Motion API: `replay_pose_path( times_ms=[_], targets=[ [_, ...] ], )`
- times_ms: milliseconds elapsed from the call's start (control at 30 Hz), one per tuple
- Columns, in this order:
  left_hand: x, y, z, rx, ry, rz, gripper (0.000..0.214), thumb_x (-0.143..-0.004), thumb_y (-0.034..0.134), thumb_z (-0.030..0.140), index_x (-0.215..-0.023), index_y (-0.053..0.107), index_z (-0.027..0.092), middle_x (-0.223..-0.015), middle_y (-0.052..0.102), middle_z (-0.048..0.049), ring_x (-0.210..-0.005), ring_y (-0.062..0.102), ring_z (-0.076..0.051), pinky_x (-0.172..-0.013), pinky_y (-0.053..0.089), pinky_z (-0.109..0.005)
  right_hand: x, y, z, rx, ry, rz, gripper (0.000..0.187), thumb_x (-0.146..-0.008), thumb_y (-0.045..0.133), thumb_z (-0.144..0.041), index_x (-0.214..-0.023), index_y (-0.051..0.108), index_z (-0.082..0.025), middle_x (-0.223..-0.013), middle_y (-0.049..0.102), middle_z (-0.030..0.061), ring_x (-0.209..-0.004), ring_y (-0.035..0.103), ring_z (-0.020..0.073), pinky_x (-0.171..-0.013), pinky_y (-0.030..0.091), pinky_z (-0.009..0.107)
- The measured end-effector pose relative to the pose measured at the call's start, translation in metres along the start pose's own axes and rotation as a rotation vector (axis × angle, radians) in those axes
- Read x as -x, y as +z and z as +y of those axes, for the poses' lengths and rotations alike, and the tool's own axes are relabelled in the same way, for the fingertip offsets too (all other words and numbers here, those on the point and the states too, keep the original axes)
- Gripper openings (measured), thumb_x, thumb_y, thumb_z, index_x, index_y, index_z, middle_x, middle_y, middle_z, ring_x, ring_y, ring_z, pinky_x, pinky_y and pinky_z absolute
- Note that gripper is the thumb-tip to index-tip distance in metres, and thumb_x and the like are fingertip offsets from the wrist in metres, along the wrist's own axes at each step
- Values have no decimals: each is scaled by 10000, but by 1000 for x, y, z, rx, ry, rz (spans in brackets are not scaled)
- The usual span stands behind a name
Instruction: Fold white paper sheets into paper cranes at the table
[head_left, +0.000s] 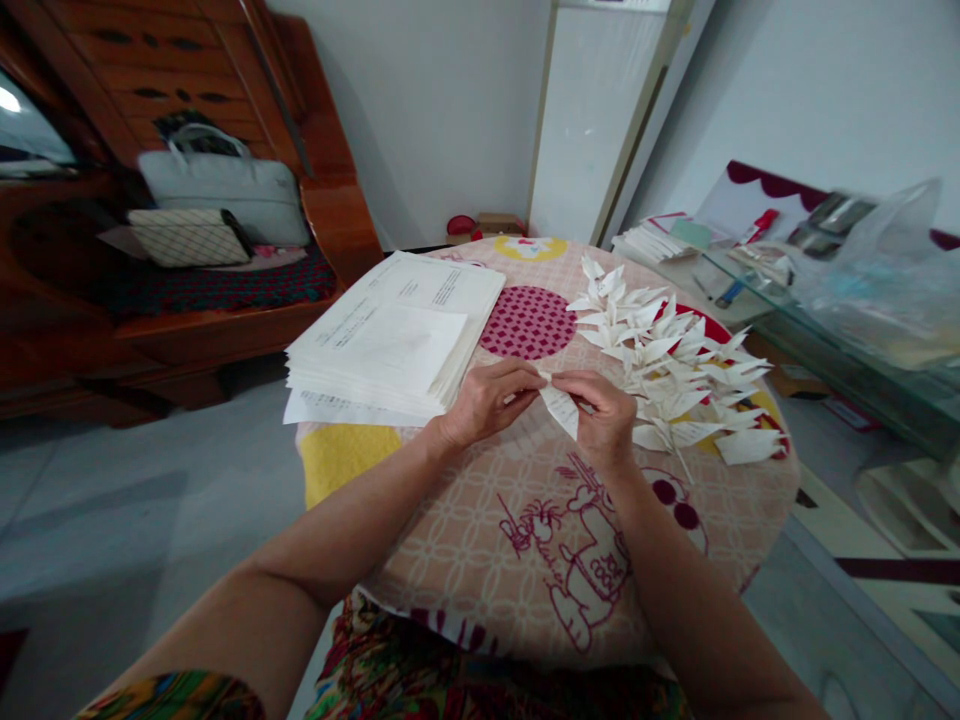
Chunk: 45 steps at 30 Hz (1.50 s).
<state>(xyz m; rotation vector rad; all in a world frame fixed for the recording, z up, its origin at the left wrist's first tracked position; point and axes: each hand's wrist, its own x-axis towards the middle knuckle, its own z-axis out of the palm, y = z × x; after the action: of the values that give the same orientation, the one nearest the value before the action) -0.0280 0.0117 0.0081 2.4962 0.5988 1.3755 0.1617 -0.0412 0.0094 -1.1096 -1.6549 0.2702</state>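
Both my hands meet over the middle of a round table with a patterned pink cloth (465,540). My left hand (487,400) and my right hand (600,415) pinch a small folded piece of white paper (561,408) between their fingertips. A thick stack of white printed sheets (397,335) lies just left of my left hand. A heap of several folded white paper shapes (667,360) lies right of my right hand.
A dark wooden bench (217,300) with a grey bag (225,190) and a quilted pouch (187,235) stands at the left. A glass-topped table (840,330) with papers and plastic wrap is at the right. Grey floor (112,510) lies on the left.
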Motion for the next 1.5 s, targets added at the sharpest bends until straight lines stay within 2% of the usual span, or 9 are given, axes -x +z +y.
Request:
replay_pose_path(
  times_ms=[133, 333, 467, 733, 933, 1033, 1133, 1300, 1500],
  targets=[
    [6, 2, -11, -145, 95, -111, 129, -961, 549, 186, -961, 677, 165, -942, 706, -70, -876, 667, -145, -758, 518, -241, 1, 2, 8, 41, -9, -75, 185, -852, 586, -139, -923, 738, -216, -1065, 739, 92, -997, 692, 210, -817, 571, 332],
    [14, 5, -9, -315, 111, -542, 133, -909, 553, 137, -930, 682, 159, -871, 672, -60, -815, 630, -168, -715, 472, -263, 2, -3, 16, 387, -38, -626, 192, -804, 622, -51, -871, 751, -176, -1002, 718, 97, -978, 645, 216, -873, 507, 326],
    [13, 0, -4, -301, 86, -635, 138, -907, 559, 156, -939, 694, 161, -909, 677, -66, -841, 631, -176, -725, 465, -274, 1, -9, 13, 480, -124, -770, 153, -860, 641, -111, -920, 773, -162, -1054, 680, 120, -1055, 589, 237, -910, 470, 337],
    [11, -7, -2, -255, 24, -694, 214, -954, 525, 210, -840, 700, 163, -898, 693, -69, -854, 643, -175, -743, 453, -267, 3, -10, 7, 575, -100, -804, 187, -902, 618, -159, -827, 788, -172, -892, 646, 105, -957, 569, 229, -811, 440, 311],
    [14, -5, -4, -168, -75, -629, 163, -939, 564, 227, -947, 716, 170, -941, 697, -68, -890, 646, -183, -753, 446, -275, -2, -9, 16, 388, 116, -748, 217, -842, 619, -98, -832, 814, -195, -846, 712, 66, -821, 621, 178, -753, 430, 273],
    [15, -2, -7, -67, -167, -567, 147, -928, 580, 218, -913, 716, 164, -923, 692, -64, -896, 644, -178, -777, 449, -273, -5, -9, 18, 264, 238, -696, 147, -803, 668, -137, -783, 806, -185, -780, 714, 41, -724, 607, 149, -678, 404, 249],
    [13, 2, -10, 27, -287, -519, 124, -896, 609, 205, -836, 704, 153, -884, 677, -52, -854, 636, -164, -764, 449, -264, -6, -9, 18, 226, 346, -642, 117, -772, 705, -202, -680, 761, -158, -636, 645, 0, -607, 534, 120, -599, 343, 247],
    [10, 4, -11, 47, -447, -487, 121, -848, 618, 196, -754, 679, 149, -836, 649, -31, -797, 613, -150, -748, 440, -267, -6, -6, 18, 225, 420, -602, 278, -793, 656, -262, -537, 622, -160, -492, 416, -60, -527, 396, 89, -552, 261, 251],
    [7, 7, -11, 12, -533, -499, 168, -842, 602, 231, -715, 680, 152, -831, 650, -30, -763, 602, -145, -717, 427, -271, -7, -2, 14, 285, 485, -578, 286, -798, 634, -273, -537, 573, -173, -486, 425, -60, -512, 376, 92, -537, 239, 262]
  ],
)
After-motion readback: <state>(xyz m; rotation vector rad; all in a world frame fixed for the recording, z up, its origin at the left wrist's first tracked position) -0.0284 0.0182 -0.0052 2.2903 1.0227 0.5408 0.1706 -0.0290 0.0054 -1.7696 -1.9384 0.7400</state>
